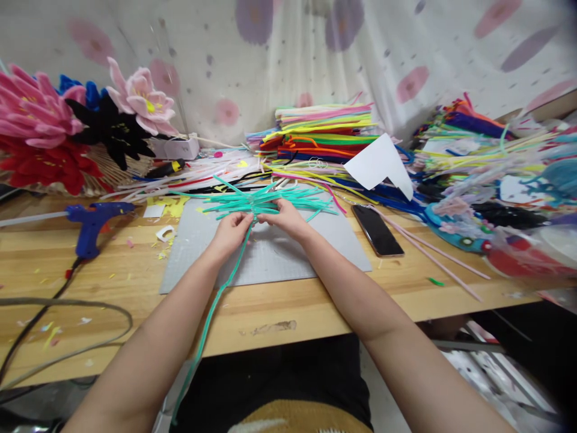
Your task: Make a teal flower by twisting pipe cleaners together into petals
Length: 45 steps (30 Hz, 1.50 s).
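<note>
At the centre of the grey cutting mat (193, 252) lies the splayed bundle of teal fuzzy stems (311, 198). The left hand (234, 231) pinches the long teal fuzzy strand (218, 294), which trails towards seven o'clock over the wooden table's (288, 300) edge; the right hand (286, 218) pinches the bundle's near side. A firm pinch close to the join, with light, even tension on the strand, should limit slipping without crushing the fuzz. Beyond lie the blue glue gun (92, 225) at nine o'clock, colourful stacked stems (324, 129) at one, and a black phone (378, 231) just past three.
</note>
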Motion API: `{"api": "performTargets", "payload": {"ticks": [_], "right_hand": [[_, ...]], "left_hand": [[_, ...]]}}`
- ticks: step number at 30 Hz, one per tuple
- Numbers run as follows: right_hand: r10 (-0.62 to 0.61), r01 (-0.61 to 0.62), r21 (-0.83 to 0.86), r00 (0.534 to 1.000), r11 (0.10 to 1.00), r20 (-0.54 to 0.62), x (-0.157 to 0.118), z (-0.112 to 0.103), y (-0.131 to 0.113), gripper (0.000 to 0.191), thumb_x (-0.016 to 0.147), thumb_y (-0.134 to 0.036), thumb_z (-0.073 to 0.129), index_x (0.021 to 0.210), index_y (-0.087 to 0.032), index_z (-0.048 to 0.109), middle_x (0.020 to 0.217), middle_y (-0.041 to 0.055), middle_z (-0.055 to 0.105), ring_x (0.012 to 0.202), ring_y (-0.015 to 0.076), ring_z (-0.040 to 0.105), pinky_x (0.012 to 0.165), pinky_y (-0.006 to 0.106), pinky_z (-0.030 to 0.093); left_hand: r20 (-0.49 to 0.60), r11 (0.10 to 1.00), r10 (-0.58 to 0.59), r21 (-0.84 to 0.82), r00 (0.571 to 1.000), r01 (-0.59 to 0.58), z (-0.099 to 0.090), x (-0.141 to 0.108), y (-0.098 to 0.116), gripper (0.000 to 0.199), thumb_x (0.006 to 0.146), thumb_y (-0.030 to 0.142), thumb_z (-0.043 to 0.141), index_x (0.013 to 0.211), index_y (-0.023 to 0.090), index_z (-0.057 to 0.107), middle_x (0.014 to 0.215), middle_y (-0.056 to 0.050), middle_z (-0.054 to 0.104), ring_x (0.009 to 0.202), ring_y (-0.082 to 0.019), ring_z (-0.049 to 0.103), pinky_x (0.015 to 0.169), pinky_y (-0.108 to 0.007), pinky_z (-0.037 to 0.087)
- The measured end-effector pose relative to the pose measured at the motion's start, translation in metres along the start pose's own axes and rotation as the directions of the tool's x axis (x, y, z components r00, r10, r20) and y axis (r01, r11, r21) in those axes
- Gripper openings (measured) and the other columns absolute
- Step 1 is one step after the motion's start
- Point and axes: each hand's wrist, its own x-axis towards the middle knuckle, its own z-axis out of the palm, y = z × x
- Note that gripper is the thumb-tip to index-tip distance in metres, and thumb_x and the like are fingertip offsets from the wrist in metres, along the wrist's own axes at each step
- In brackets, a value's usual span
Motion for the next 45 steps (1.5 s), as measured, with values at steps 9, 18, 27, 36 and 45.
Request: {"api": "performTargets", "payload": {"ticks": [9,18,27,36,45], "right_hand": [[-0.029,0.029,-0.060,1.000,0.998,-0.006,0.001,-0.002,0.001,0.019,0.062,-0.021,0.064,0.079,-0.014,0.058,0.067,-0.0008,0.062,0.065,0.0117,0.056,0.069,0.026,0.045],[-0.028,0.021,-0.144,0.998,0.989,-0.052,0.003,0.003,0.006,0.023,0.059,-0.021,0.068,0.079,-0.014,0.059,0.078,0.0026,0.065,0.074,0.0157,0.060,0.075,0.032,0.047],[-0.022,0.022,-0.067,1.000,0.998,-0.002,0.001,0.003,0.003,0.020,0.062,-0.020,0.065,0.080,-0.013,0.060,0.073,0.0025,0.065,0.070,0.0148,0.060,0.074,0.031,0.047],[-0.023,0.021,0.053,0.999,0.998,0.038,-0.002,-0.001,-0.004,0.027,0.061,-0.026,0.066,0.083,-0.014,0.057,0.072,0.0007,0.063,0.068,0.0123,0.058,0.064,0.024,0.045],[0.011,-0.012,0.041,0.999,0.999,0.031,-0.001,-0.002,-0.002,0.026,0.060,-0.025,0.066,0.083,-0.015,0.057,0.068,-0.0005,0.063,0.062,0.0109,0.057,0.059,0.023,0.043]], "left_hand": [[0.037,0.989,-0.039,-0.138,0.999,0.043,-0.003,-0.001,0.003,0.027,0.055,0.034,0.076,0.064,0.014,0.061,0.057,0.002,0.056,0.048,-0.009,0.049,0.046,-0.024,0.047],[-0.030,0.996,0.081,0.040,0.996,-0.080,-0.003,0.005,-0.009,0.010,0.060,0.022,0.064,0.063,0.015,0.057,0.060,0.002,0.054,0.050,-0.010,0.048,0.043,-0.023,0.046],[-0.076,0.966,0.142,0.230,0.987,-0.121,0.002,-0.002,-0.003,0.007,0.064,0.022,0.058,0.058,0.017,0.058,0.054,0.002,0.052,0.048,-0.010,0.048,0.046,-0.020,0.040],[0.316,0.813,-0.307,-0.403,0.898,0.420,-0.012,0.003,0.003,0.015,0.076,0.024,0.057,0.072,0.012,0.065,0.060,-0.002,0.057,0.048,-0.008,0.053,0.044,-0.020,0.050],[0.171,0.850,-0.266,-0.422,0.949,0.315,-0.007,0.000,0.003,0.006,0.070,0.016,0.069,0.071,0.011,0.066,0.070,-0.006,0.067,0.059,-0.011,0.063,0.047,-0.017,0.050]]}}
